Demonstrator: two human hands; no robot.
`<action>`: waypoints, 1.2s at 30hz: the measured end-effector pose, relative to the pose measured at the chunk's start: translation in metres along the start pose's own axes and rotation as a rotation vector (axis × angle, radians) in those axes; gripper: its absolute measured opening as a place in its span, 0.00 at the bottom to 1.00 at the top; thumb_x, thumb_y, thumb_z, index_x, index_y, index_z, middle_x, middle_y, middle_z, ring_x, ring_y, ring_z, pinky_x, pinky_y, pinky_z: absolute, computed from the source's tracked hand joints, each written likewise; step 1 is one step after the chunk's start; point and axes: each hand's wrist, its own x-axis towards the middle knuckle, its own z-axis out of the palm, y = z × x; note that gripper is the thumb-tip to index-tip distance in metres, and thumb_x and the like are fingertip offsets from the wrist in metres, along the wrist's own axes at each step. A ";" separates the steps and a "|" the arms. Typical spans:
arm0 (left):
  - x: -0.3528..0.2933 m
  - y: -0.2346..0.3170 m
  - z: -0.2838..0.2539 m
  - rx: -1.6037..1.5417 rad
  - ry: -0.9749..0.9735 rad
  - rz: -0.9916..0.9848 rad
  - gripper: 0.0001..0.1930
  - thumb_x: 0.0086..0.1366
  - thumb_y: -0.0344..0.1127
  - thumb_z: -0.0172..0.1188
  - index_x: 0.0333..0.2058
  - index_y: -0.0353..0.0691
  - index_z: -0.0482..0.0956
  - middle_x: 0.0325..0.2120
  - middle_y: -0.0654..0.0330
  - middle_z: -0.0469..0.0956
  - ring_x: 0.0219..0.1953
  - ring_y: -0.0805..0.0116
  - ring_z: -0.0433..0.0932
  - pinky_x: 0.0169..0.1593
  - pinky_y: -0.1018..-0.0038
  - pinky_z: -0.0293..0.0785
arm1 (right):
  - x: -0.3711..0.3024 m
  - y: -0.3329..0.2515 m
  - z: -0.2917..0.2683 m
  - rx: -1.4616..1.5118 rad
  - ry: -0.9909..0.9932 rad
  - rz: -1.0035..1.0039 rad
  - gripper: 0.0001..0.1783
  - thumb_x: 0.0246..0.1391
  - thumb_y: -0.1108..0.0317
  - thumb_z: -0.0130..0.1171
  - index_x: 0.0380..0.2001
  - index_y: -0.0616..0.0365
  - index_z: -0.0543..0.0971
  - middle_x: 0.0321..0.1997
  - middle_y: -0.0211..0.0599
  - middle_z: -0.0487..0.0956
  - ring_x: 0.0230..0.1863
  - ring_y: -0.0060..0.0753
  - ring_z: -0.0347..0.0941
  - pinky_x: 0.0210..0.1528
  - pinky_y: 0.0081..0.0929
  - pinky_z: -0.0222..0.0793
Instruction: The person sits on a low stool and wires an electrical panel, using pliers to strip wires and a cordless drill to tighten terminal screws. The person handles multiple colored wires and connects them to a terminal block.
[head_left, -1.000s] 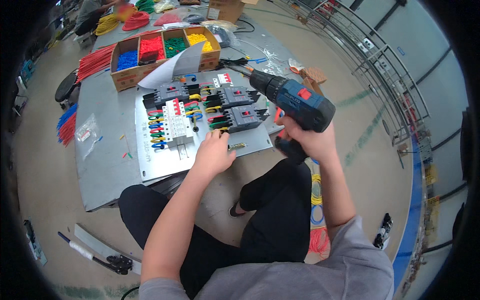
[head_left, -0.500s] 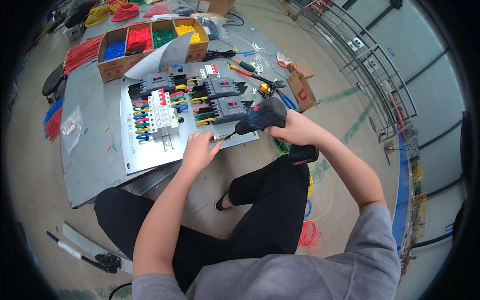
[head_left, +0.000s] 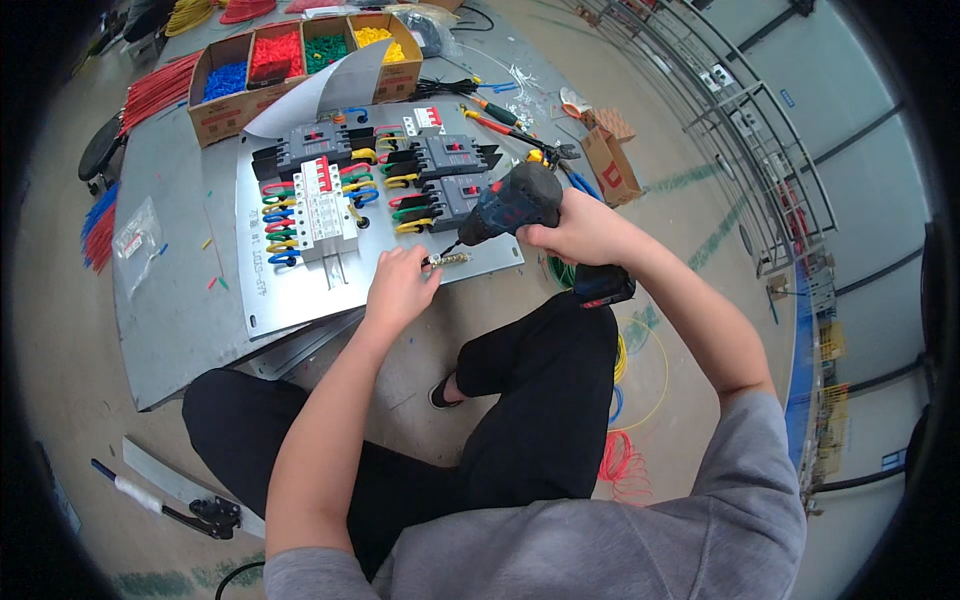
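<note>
My right hand [head_left: 585, 232] is wrapped round the grip of a dark cordless drill driver [head_left: 515, 203], its bit pointing down and left. The bit's tip is at a small brass terminal bar [head_left: 452, 259] near the front edge of a metal mounting plate [head_left: 300, 303]; whether it sits in a screw I cannot tell. The fingers of my left hand [head_left: 402, 285] pinch the bar's left end. Beyond my hands, the plate carries a row of white miniature breakers [head_left: 325, 215] with red levers and several dark moulded-case breakers [head_left: 448, 154], with short coloured wires looped at their terminals.
A divided cardboard box [head_left: 225, 118] of coloured caps stands at the back, a curled paper sheet [head_left: 320, 95] against it. Pliers [head_left: 555, 152] and a small open carton [head_left: 610, 165] lie at the right. A bench cutter [head_left: 210, 515] is low at the left.
The drill driver has shifted slightly left and up, its bit moving from the terminal bar's middle toward its left end. My left hand still pinches the bar. The whole view has shifted slightly.
</note>
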 end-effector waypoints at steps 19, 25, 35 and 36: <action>0.008 0.005 0.001 -0.023 -0.021 -0.073 0.12 0.65 0.38 0.73 0.42 0.39 0.85 0.33 0.47 0.88 0.43 0.45 0.86 0.55 0.54 0.75 | 0.039 -0.023 -0.010 -0.399 -0.130 -0.085 0.26 0.60 0.51 0.76 0.53 0.56 0.84 0.41 0.41 0.88 0.39 0.43 0.84 0.48 0.40 0.80; 0.010 0.000 0.000 0.048 -0.092 -0.038 0.15 0.65 0.40 0.71 0.47 0.40 0.89 0.33 0.45 0.88 0.42 0.46 0.86 0.56 0.56 0.74 | 0.033 -0.027 -0.015 -0.321 -0.125 -0.009 0.24 0.62 0.50 0.75 0.52 0.55 0.83 0.33 0.32 0.85 0.27 0.30 0.78 0.33 0.32 0.76; 0.011 0.000 0.000 0.049 -0.088 -0.066 0.15 0.66 0.43 0.70 0.43 0.40 0.91 0.31 0.45 0.87 0.40 0.47 0.86 0.55 0.56 0.74 | 0.032 -0.024 -0.014 -0.310 -0.108 0.040 0.23 0.61 0.52 0.75 0.50 0.57 0.83 0.32 0.33 0.85 0.28 0.31 0.78 0.34 0.33 0.75; 0.011 0.002 0.001 0.049 -0.080 -0.069 0.14 0.66 0.44 0.70 0.43 0.40 0.91 0.31 0.45 0.87 0.40 0.47 0.86 0.54 0.56 0.74 | 0.034 -0.019 -0.013 -0.315 -0.075 -0.023 0.24 0.60 0.50 0.75 0.45 0.60 0.85 0.28 0.35 0.84 0.26 0.32 0.79 0.33 0.34 0.76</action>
